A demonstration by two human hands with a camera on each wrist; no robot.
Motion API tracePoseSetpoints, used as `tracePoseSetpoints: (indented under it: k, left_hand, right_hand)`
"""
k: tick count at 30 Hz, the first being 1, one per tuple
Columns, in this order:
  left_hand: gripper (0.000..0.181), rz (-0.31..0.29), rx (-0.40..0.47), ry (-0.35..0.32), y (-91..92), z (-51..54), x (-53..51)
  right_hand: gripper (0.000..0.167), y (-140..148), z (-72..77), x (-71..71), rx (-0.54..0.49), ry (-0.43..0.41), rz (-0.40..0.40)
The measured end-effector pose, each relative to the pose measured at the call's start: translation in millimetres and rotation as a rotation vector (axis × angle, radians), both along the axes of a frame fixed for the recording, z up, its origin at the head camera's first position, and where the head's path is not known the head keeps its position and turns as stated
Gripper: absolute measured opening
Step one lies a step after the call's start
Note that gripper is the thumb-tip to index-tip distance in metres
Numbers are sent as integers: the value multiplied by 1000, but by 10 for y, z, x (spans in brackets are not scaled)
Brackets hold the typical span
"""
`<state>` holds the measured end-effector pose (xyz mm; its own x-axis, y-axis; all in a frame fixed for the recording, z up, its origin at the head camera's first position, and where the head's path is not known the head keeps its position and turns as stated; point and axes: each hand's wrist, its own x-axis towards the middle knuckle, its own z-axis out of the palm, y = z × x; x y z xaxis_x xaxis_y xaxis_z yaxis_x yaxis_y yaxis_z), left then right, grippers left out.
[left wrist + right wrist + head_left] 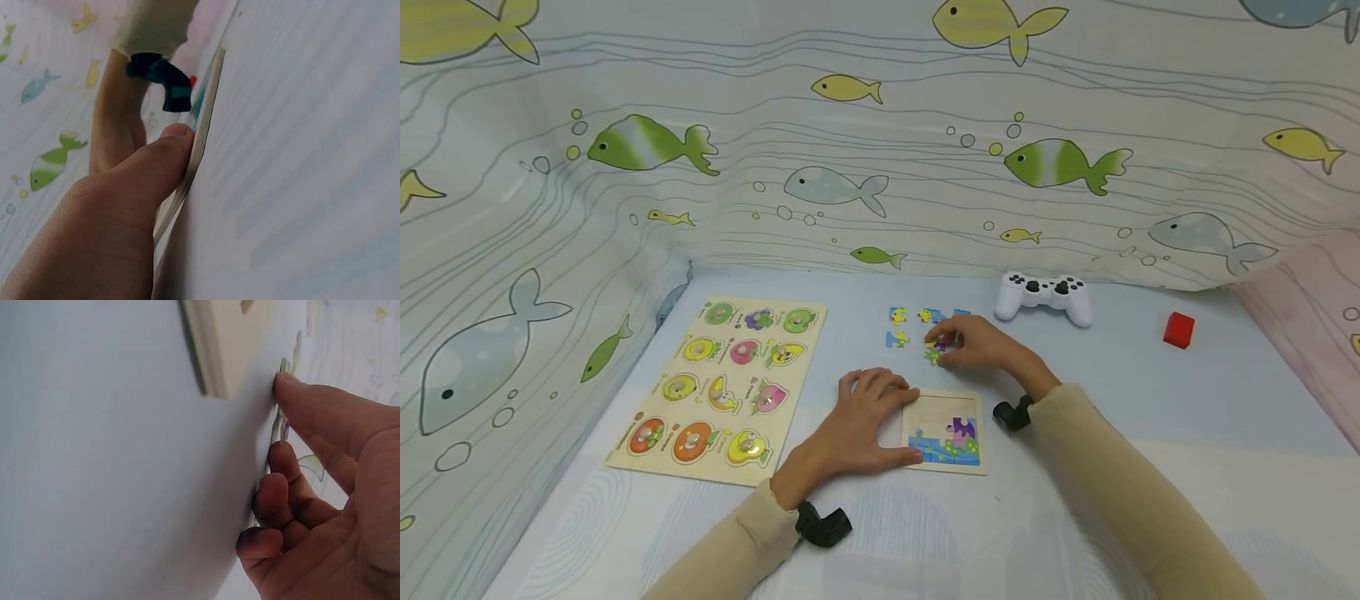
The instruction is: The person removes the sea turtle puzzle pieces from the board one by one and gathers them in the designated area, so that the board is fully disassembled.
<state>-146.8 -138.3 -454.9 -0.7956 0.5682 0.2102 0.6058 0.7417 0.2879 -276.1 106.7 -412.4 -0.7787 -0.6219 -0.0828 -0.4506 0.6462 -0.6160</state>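
A square wooden puzzle tray (pixel 945 395) lies on the table, its lower part filled with blue, green and purple pieces. My left hand (pixel 865 425) is spread at the tray's left side. Its thumb (pixel 169 147) rests on the tray's edge, and its index fingertip touches near the upper left corner. Beyond the tray, my right hand (pixel 973 343) pinches a small jigsaw piece (pixel 934 353), green with purple and yellow, between thumb and fingers. In the right wrist view that piece is seen edge-on, close to the table; its outline is partly hidden.
Several loose jigsaw pieces (pixel 897 315) lie behind the tray. A wooden fruit peg board (pixel 700 396) takes up the left side. A white game controller (pixel 1045 297) sits at the back, and a red block (pixel 1179 330) lies far right. Fish-printed cloth (pixel 925 167) walls the table.
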Motion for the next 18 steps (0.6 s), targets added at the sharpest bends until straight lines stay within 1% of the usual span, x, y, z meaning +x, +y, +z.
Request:
tracePoseSetpoints:
  k: [6, 11, 18]
  left_hand:
    - [80, -2, -3, 9, 0, 8, 3]
    - [79, 0, -3, 16, 4, 9, 3]
    - [80, 3, -6, 14, 6, 14, 3]
  right_hand:
    - [37, -47, -8, -50, 1, -21, -29]
    - [37, -91, -4, -92, 0, -56, -71]
    - [37, -136, 19, -123, 15, -62, -80]
